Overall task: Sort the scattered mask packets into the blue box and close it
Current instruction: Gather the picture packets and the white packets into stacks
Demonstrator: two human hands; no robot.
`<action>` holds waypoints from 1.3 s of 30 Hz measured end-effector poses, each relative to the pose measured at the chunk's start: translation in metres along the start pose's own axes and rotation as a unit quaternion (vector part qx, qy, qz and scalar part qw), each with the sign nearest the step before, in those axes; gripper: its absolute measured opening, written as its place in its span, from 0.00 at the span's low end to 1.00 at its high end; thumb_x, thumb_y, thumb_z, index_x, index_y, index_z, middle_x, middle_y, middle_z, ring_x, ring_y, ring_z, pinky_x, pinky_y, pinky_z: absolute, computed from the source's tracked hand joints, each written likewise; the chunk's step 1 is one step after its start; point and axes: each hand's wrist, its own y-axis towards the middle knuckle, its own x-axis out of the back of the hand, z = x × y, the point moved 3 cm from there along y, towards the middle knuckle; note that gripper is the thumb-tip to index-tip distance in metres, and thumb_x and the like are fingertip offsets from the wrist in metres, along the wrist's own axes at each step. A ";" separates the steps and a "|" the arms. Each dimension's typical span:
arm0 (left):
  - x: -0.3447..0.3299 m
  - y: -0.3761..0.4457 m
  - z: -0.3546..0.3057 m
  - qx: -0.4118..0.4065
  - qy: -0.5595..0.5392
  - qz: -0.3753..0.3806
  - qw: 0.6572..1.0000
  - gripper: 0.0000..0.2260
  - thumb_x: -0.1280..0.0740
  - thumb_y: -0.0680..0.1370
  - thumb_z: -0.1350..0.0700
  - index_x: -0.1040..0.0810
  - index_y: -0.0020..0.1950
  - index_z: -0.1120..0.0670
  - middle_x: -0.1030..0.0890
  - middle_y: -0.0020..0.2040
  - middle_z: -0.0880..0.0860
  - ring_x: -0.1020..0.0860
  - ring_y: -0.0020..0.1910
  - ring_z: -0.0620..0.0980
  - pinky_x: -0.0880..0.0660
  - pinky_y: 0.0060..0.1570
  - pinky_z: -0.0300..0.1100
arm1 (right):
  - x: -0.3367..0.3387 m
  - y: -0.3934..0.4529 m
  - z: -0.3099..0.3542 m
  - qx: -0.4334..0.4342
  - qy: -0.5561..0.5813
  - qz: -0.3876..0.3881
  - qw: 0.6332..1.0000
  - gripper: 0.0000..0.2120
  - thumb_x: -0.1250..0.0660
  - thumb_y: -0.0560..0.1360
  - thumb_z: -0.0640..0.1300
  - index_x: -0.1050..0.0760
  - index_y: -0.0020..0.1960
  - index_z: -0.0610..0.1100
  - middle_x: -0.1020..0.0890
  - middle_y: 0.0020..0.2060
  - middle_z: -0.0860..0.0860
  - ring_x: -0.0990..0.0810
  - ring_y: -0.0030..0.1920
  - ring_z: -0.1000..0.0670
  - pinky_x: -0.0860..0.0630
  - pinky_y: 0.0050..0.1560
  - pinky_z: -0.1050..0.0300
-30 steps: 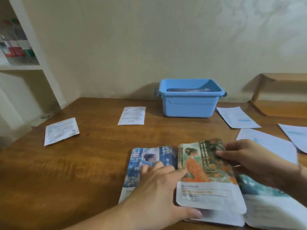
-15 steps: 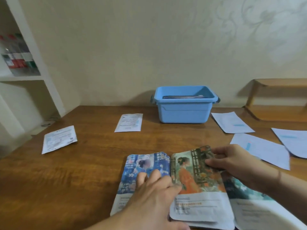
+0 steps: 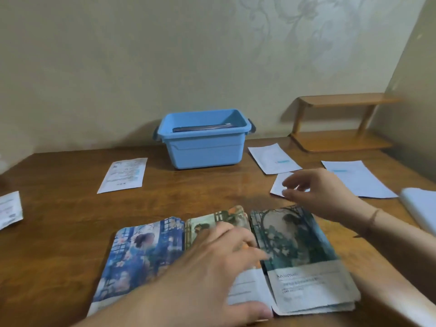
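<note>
Right hand (image 3: 316, 192) has lifted off; blue box (image 3: 203, 147) holds flat packets (image 3: 203, 126).

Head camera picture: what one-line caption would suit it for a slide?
Left hand presses on picture mask packets while the right hand reaches toward a white packet; the open blue box waits behind.

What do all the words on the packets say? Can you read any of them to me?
None can be read for sure.
Teal picture mask packet: a brand word and small lines on its white band, too blurred.
Orange picture mask packet: faint lines, unreadable.
White printed mask packet: tiny blurred print.
White packet at the left edge: blurred print.
Plain white packets: only a blue bar.
Blue plastic box: no text.
</note>
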 end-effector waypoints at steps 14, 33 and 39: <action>-0.023 0.087 0.010 -0.066 0.056 0.077 0.993 0.18 0.31 0.70 0.38 0.21 0.54 0.47 0.23 0.53 0.48 0.24 0.54 0.51 0.42 0.66 0.58 | 0.023 -0.050 -0.038 -0.441 0.336 0.116 0.824 0.14 0.27 0.72 0.38 0.23 0.57 0.41 0.16 0.47 0.41 0.19 0.51 0.44 0.21 0.52 0.44; -0.015 0.084 -0.015 0.035 0.025 0.162 0.986 0.20 0.20 0.59 0.54 0.19 0.48 0.44 0.22 0.48 0.46 0.19 0.47 0.48 0.24 0.60 0.58 | -0.001 -0.064 0.005 -0.466 0.062 0.173 0.866 0.03 0.34 0.75 0.39 0.26 0.45 0.46 0.18 0.43 0.46 0.19 0.44 0.45 0.23 0.48 0.51; -0.026 0.082 -0.009 0.025 -0.035 0.102 0.994 0.21 0.25 0.68 0.58 0.23 0.60 0.50 0.24 0.57 0.51 0.24 0.61 0.52 0.36 0.68 0.65 | -0.003 -0.074 0.009 -0.452 0.086 0.130 0.879 0.09 0.32 0.73 0.35 0.28 0.48 0.45 0.20 0.45 0.45 0.20 0.51 0.41 0.28 0.48 0.53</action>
